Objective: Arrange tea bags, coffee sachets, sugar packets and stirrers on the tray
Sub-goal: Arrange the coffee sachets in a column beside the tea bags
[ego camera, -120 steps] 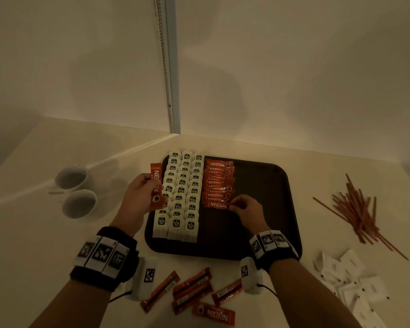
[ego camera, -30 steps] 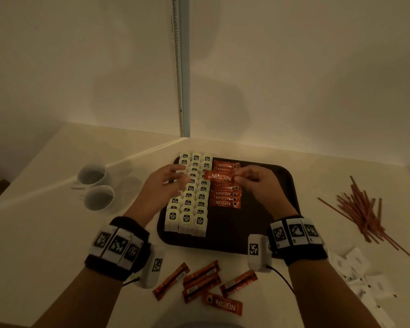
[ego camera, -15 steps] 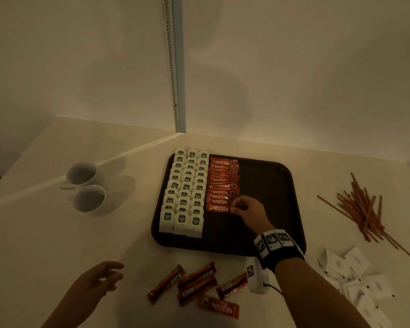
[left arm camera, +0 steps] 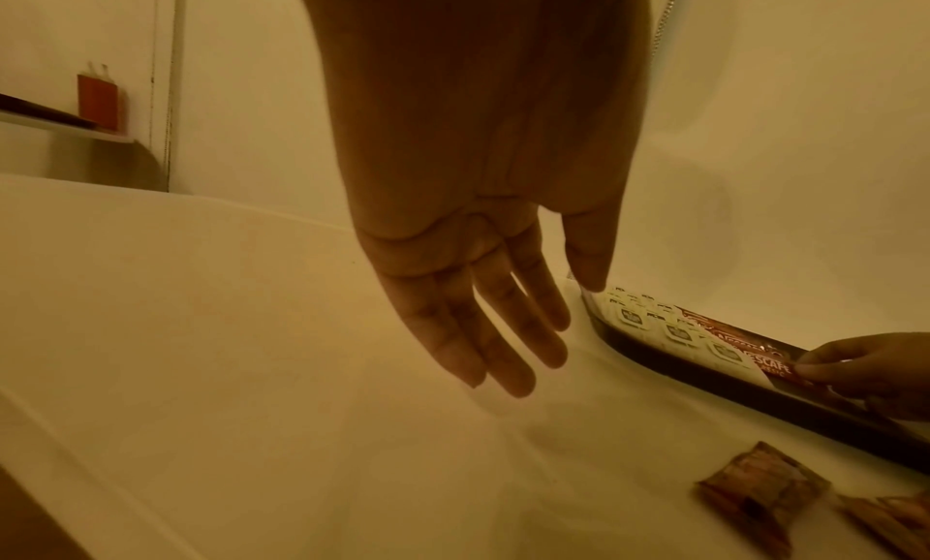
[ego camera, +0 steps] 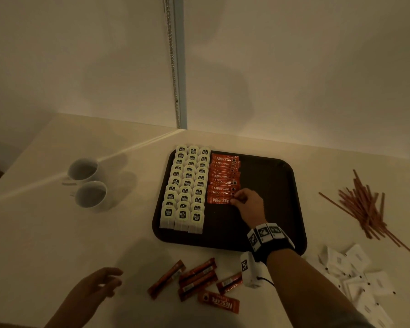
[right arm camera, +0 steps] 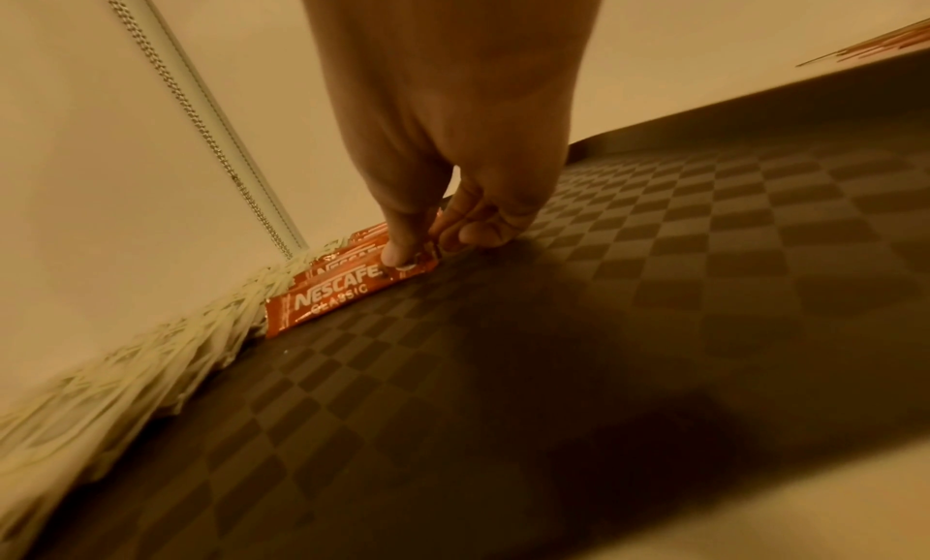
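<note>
The left hand (ego camera: 97, 284) has dropped away, empty and slack—the right hand (ego camera: 247, 204) pinches the nearest coffee sachet (ego camera: 220, 200), and a tug could skew the row behind.

— What stands on the pale table (ego camera: 40, 233) at left?

— Two white cups (ego camera: 87, 182), side by side and touching, upright, near the corner.

— And behind?

— Plain cream walls meeting at a corner strip (ego camera: 179, 67) with a beaded chain (ego camera: 171, 55); a red object (left arm camera: 98, 99) on a shelf (left arm camera: 65, 129).
</note>
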A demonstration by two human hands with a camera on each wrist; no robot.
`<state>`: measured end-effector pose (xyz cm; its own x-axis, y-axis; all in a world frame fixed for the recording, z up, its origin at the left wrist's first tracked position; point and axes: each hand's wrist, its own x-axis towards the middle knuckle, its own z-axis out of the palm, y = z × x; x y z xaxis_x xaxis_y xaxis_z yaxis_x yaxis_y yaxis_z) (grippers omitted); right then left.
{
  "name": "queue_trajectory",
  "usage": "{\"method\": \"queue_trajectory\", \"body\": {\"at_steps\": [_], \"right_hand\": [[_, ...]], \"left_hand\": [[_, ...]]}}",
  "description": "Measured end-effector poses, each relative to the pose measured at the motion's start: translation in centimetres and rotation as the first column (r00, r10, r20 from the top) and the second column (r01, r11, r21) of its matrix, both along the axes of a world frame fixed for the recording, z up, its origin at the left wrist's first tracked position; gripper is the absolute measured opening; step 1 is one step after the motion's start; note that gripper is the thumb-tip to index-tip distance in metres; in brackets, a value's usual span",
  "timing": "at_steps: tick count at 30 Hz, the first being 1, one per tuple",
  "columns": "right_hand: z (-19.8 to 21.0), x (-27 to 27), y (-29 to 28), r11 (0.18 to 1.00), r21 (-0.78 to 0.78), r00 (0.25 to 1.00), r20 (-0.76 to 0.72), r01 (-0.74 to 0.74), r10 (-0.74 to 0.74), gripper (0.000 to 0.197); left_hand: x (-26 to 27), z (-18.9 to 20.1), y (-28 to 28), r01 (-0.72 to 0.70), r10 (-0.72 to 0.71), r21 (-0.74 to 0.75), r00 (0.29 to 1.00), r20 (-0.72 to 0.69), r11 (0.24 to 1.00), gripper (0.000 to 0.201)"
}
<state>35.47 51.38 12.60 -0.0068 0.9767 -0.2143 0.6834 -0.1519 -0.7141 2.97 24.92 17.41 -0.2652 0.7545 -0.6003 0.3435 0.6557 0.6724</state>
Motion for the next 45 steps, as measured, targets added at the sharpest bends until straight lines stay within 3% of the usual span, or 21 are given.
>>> {"method": "queue_trajectory", "body": {"at_steps": [5, 11, 15, 18, 20, 22, 24, 27, 29, 32, 34, 37, 40, 41, 45], "right_hand": [[-0.1, 0.2, 0.0, 1.000, -0.002, 1.000, -0.010, 0.011, -0.011, 0.018], [2.1, 0.2, -0.5, 0.998, 0.056, 0.992, -0.122, -0.018, 0.025, 0.020], [5.2, -0.3, -2.7, 0.966, 0.065, 0.963, -0.086, -0.248, 0.254, 0.017], [7.4, -0.4, -5.9, 0.834, -0.060, 0.836, -0.049, -0.548, 0.546, 0.019], [8.3, -0.7, -8.5, 0.676, -0.195, 0.686, 0.026, -0.710, 0.728, 0.028], [8.3, -1.2, -10.9, 0.554, -0.336, 0.535, 0.156, -0.762, 0.830, 0.046], [7.6, -1.4, -12.7, 0.521, -0.428, 0.427, 0.301, -0.738, 0.853, 0.063], [6.7, -0.7, -14.4, 0.550, -0.511, 0.310, 0.481, -0.661, 0.820, 0.075], [6.0, 0.2, -15.2, 0.598, -0.524, 0.344, 0.505, -0.607, 0.791, 0.079], [4.8, 0.9, -16.5, 0.676, -0.472, 0.462, 0.497, -0.566, 0.735, 0.093], [4.0, 1.1, -17.5, 0.711, -0.423, 0.502, 0.508, -0.562, 0.700, 0.099], [2.9, 1.5, -18.8, 0.727, -0.326, 0.518, 0.532, -0.604, 0.670, 0.090], [2.3, 2.0, -19.0, 0.702, -0.292, 0.484, 0.553, -0.650, 0.678, 0.084], [2.1, 2.2, -18.9, 0.696, -0.294, 0.481, 0.547, -0.655, 0.685, 0.080], [2.0, 2.9, -18.4, 0.693, -0.271, 0.522, 0.493, -0.668, 0.696, 0.048]], "left_hand": [[0.0, 0.1, 0.0, -0.002, 0.002, -0.003, 1.000, -0.004, 1.000, 0.016], [0.5, 0.7, -0.1, -0.016, 0.015, 0.060, 1.000, 0.017, 0.998, 0.015], [1.0, 1.3, 0.0, 0.017, -0.018, 0.093, 1.000, 0.010, 0.996, 0.016], [1.6, 1.4, 0.2, 0.085, -0.084, 0.082, 0.996, -0.016, 0.993, 0.013], [2.4, 0.9, 0.6, 0.173, -0.168, 0.052, 0.983, -0.074, 0.984, 0.011], [3.7, 0.3, 1.6, 0.256, -0.250, 0.019, 0.954, -0.165, 0.966, 0.013], [5.4, -0.2, 3.0, 0.316, -0.304, 0.008, 0.919, -0.252, 0.949, 0.022], [7.9, -1.0, 4.8, 0.373, -0.370, -0.057, 0.870, -0.327, 0.926, 0.040], [9.0, -1.8, 5.3, 0.444, -0.444, -0.095, 0.809, -0.385, 0.891, 0.040], [9.6, -2.7, 5.5, 0.520, -0.518, -0.130, 0.729, -0.447, 0.844, 0.029], [9.7, -2.4, 5.6, 0.494, -0.483, -0.097, 0.757, -0.439, 0.864, 0.013], [9.9, -1.5, 6.1, 0.413, -0.375, 0.035, 0.857, -0.354, 0.910, 0.026], [11.1, -0.8, 6.6, 0.430, -0.386, 0.142, 0.886, -0.256, 0.892, 0.012], [11.7, -0.7, 6.8, 0.465, -0.420, 0.156, 0.872, -0.249, 0.872, 0.013], [14.2, -1.9, 7.3, 0.620, -0.571, 0.072, 0.757, -0.316, 0.782, 0.065]]}}
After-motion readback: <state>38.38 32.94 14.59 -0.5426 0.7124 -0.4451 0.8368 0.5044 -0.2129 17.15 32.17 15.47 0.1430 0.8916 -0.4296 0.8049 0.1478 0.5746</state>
